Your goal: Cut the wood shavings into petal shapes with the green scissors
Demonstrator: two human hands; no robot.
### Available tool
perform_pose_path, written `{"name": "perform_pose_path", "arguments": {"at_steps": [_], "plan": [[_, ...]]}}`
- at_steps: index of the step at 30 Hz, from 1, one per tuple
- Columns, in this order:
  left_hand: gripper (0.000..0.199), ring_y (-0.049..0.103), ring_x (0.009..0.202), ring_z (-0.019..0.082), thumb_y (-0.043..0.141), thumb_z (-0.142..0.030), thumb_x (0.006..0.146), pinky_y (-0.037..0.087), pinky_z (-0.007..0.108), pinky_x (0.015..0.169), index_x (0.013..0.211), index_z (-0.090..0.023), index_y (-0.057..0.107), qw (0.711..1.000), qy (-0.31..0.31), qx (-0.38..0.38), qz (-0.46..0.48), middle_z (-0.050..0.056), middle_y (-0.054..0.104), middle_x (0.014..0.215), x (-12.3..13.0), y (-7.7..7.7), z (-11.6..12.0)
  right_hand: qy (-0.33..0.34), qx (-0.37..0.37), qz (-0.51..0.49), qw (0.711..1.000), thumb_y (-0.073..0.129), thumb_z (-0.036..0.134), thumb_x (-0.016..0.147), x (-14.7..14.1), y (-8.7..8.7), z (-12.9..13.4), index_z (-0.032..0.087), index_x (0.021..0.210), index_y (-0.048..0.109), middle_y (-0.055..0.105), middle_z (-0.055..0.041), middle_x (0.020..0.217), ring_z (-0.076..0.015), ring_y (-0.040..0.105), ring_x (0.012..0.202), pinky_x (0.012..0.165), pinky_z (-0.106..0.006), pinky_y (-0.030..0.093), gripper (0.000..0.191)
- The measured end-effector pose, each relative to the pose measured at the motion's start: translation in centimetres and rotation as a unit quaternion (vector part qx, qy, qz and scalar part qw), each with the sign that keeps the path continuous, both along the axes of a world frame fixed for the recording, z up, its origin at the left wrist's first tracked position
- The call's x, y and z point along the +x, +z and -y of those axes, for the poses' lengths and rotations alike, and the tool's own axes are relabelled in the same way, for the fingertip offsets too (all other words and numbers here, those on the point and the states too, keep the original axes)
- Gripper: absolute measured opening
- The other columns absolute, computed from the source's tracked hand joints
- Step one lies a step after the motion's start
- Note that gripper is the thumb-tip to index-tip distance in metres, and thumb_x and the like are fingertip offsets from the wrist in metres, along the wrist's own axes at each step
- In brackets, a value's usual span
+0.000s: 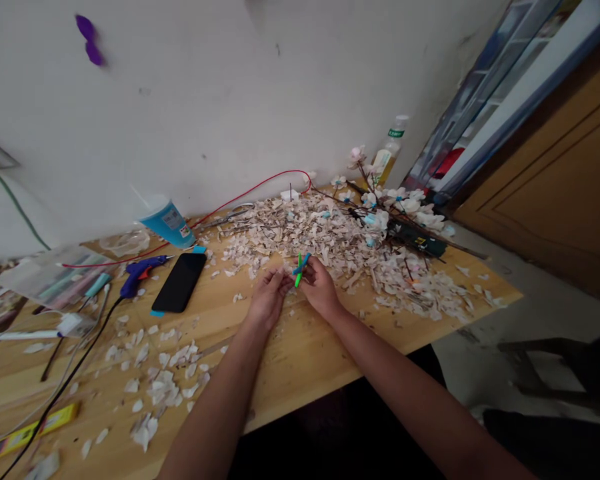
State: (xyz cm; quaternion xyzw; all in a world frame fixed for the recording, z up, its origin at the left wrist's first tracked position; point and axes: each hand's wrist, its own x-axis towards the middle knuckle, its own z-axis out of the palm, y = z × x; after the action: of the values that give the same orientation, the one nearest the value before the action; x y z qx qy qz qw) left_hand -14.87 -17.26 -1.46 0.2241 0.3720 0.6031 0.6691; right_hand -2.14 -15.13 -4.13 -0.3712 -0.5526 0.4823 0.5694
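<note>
wall (205,100): pale, marked | 1 table (305,367): light wood, against wall | floor (545,310): grey | 1 door (545,187): brown, panelled, right | light: dim

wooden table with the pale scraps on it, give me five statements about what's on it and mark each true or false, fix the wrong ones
1. The right hand holds a small crossed bright-green and blue item. True.
2. The black rectangular phone is propped upright against the wall. False: the phone lies flat on the wooden table.
3. In the picture, the blue glue gun lies left of the phone. True.
4. The long yellow object sits at the right edge of the picture. False: the long yellow object is at the lower left.
5. A clear bottle with a pale cap stands behind the white-flowered branches. True.
</note>
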Motion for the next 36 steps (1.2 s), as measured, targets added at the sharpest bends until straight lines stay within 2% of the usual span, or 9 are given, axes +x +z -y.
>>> {"name": "perform_pose_path", "arguments": {"at_steps": [5, 8, 12, 16, 21, 25, 30, 33, 36], "plan": [[0.033, 0.059, 0.057, 0.009, 0.086, -0.038, 0.062, 0.048, 0.02, 0.057, 0.073, -0.013, 0.067, 0.999, -0.024, -0.025, -0.026, 0.002, 0.066, 0.066, -0.1, 0.1, 0.1, 0.002, 0.044, 0.039, 0.998, 0.058, 0.014, 0.074, 0.4, -0.3, 0.4, 0.026, 0.112, 0.057, 0.061, -0.0037, 0.115, -0.0174, 0.064, 0.102, 0.093, -0.033, 0.051, 0.04], [0.028, 0.063, 0.064, 0.01, 0.085, -0.032, 0.064, 0.051, 0.021, 0.063, 0.075, -0.013, 0.068, 0.999, -0.025, -0.029, -0.006, 0.003, 0.069, 0.072, -0.3, 0.0, 0.0, 0.004, 0.039, 0.037, 0.999, 0.059, 0.015, 0.074, 0.4, -0.2, 0.5, 0.026, 0.111, 0.059, 0.061, -0.0037, 0.116, -0.0175, 0.064, 0.1, 0.091, -0.033, 0.053, 0.038], [0.024, 0.067, 0.075, 0.013, 0.085, -0.024, 0.065, 0.054, 0.025, 0.077, 0.078, -0.013, 0.068, 0.999, -0.023, -0.029, 0.014, 0.005, 0.071, 0.08, -0.6, -0.3, 0.0, -0.002, -0.007, -0.005, 1.0, 0.065, 0.023, 0.073, 0.3, 0.1, 0.3, 0.024, 0.108, 0.057, 0.064, -0.0047, 0.11, -0.0194, 0.066, 0.096, 0.086, -0.033, 0.054, 0.036], [0.038, 0.068, 0.078, 0.013, 0.088, -0.015, 0.057, 0.054, 0.027, 0.082, 0.09, -0.015, 0.068, 1.0, -0.016, -0.016, 0.015, 0.003, 0.071, 0.081, -0.6, -0.6, 0.0, -0.022, -0.052, -0.042, 0.998, 0.073, 0.031, 0.069, 0.3, 0.4, -0.1, 0.023, 0.103, 0.055, 0.067, -0.0052, 0.104, -0.0197, 0.066, 0.088, 0.078, -0.033, 0.055, 0.039], [0.04, 0.066, 0.072, 0.012, 0.088, -0.021, 0.057, 0.052, 0.028, 0.077, 0.09, -0.016, 0.068, 0.999, 0.009, 0.005, -0.049, 0.001, 0.07, 0.077, -0.2, -1.0, 0.0, -0.047, -0.061, -0.053, 0.996, 0.076, 0.035, 0.067, 0.3, 0.4, -0.3, 0.023, 0.098, 0.054, 0.067, -0.0042, 0.102, -0.019, 0.065, 0.087, 0.077, -0.032, 0.054, 0.04], [0.035, 0.063, 0.066, 0.012, 0.086, -0.027, 0.06, 0.049, 0.025, 0.069, 0.089, -0.018, 0.068, 0.987, 0.039, 0.042, -0.15, 0.001, 0.07, 0.077, -0.1, -1.0, -0.2, -0.06, -0.065, -0.042, 0.995, 0.076, 0.036, 0.067, 0.3, 0.5, -0.2, 0.023, 0.099, 0.054, 0.068, -0.0044, 0.101, -0.0191, 0.066, 0.086, 0.075, -0.031, 0.054, 0.04], [0.024, 0.06, 0.063, 0.013, 0.081, -0.03, 0.066, 0.046, 0.024, 0.063, 0.085, -0.018, 0.072, 0.967, 0.011, 0.095, -0.234, 0.001, 0.069, 0.072, -0.3, -0.9, -0.5, -0.062, -0.061, -0.032, 0.996, 0.074, 0.036, 0.07, 0.5, 0.9, 0.0, 0.024, 0.099, 0.054, 0.067, -0.0049, 0.103, -0.0194, 0.066, 0.085, 0.074, -0.032, 0.054, 0.038], [0.024, 0.06, 0.063, 0.012, 0.082, -0.032, 0.067, 0.047, 0.023, 0.064, 0.084, -0.018, 0.072, 0.978, 0.016, 0.077, -0.195, 0.0, 0.068, 0.071, -0.4, -0.8, -0.4, -0.077, -0.048, -0.033, 0.995, 0.073, 0.034, 0.072, 0.6, 0.8, 0.1, 0.023, 0.101, 0.053, 0.066, -0.0054, 0.103, -0.0201, 0.066, 0.089, 0.078, -0.032, 0.054, 0.037], [0.026, 0.061, 0.066, 0.01, 0.085, -0.031, 0.063, 0.051, 0.025, 0.072, 0.076, -0.017, 0.067, 0.996, 0.054, 0.042, -0.064, -0.002, 0.065, 0.07, -0.8, -0.5, -0.5, -0.075, -0.023, 0.002, 0.997, 0.069, 0.032, 0.076, 0.7, 0.4, 0.4, 0.023, 0.105, 0.053, 0.064, -0.0045, 0.098, -0.0192, 0.064, 0.085, 0.074, -0.031, 0.053, 0.034]]}}
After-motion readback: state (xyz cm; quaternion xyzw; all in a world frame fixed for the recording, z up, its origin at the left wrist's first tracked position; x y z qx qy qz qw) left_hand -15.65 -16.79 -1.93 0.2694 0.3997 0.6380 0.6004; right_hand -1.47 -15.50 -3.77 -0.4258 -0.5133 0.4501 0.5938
